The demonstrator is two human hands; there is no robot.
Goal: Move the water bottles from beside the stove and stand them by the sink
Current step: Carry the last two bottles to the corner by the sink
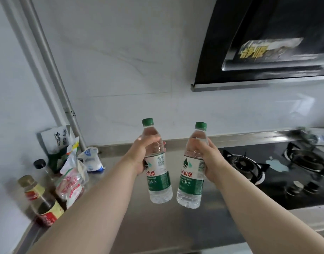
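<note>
I hold 2 water bottles up above the steel counter (pixel 157 226), just left of the stove (pixel 278 173). My left hand (pixel 139 154) is wrapped tight around the left bottle (pixel 156 162). My right hand (pixel 210 162) is wrapped tight around the right bottle (pixel 193 167). Both have green caps and stand almost straight up. Farther left of the stove are sauce bottles (pixel 42 198) and bags (pixel 73 173). Above the stove hangs the black hood (pixel 267 43).
</note>
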